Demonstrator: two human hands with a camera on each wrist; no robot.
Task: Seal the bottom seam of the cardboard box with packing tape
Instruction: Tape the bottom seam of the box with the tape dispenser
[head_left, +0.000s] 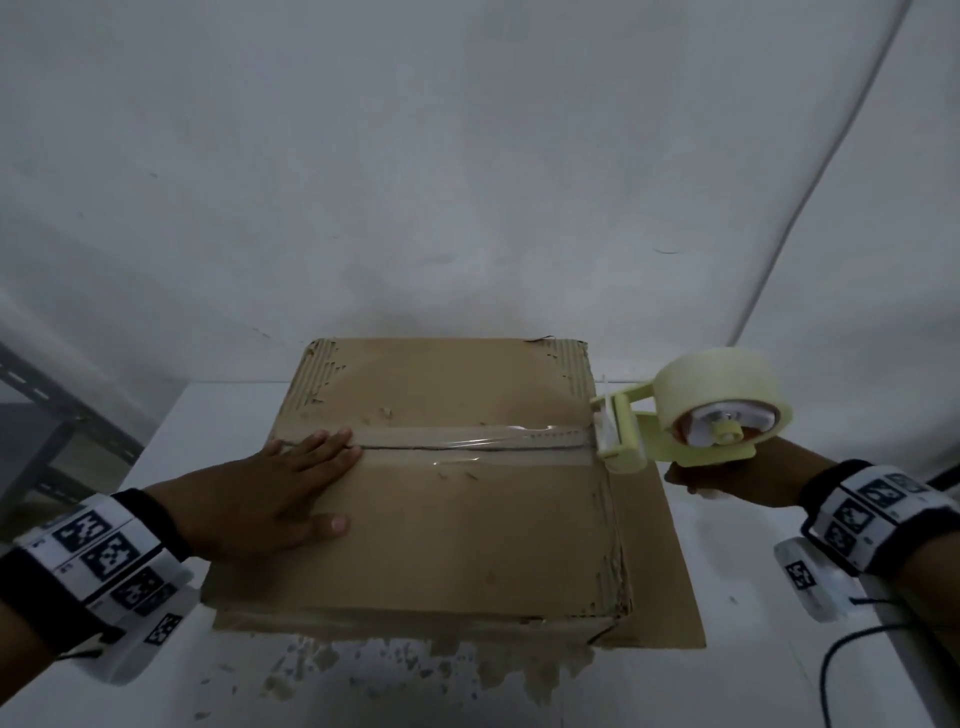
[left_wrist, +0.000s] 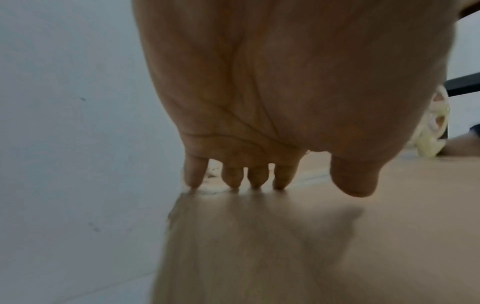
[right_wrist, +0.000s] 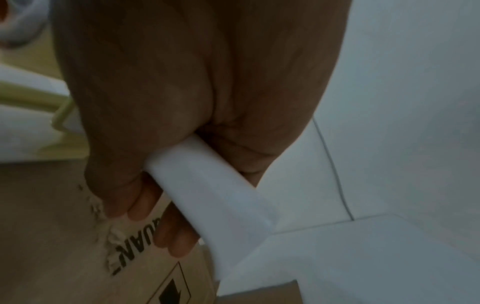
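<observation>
A brown cardboard box (head_left: 447, 519) lies upside down on a white table, its bottom seam running left to right. Clear packing tape (head_left: 467, 439) covers the seam from my left fingers to the box's right edge. My left hand (head_left: 280, 493) presses flat on the box top, fingers straight, their tips on the tape's left end (left_wrist: 233, 181). My right hand (head_left: 727, 480) grips the white handle (right_wrist: 207, 185) of a pale green tape dispenser (head_left: 691, 415), whose roller end sits at the box's right edge. The fingers (right_wrist: 155, 216) curl round the handle.
A flat cardboard flap (head_left: 654, 561) sticks out from under the box on the right. Torn cardboard scraps (head_left: 415, 670) litter the table in front. A grey metal shelf frame (head_left: 47, 410) stands at the left. A black cable (head_left: 852, 654) hangs near my right wrist.
</observation>
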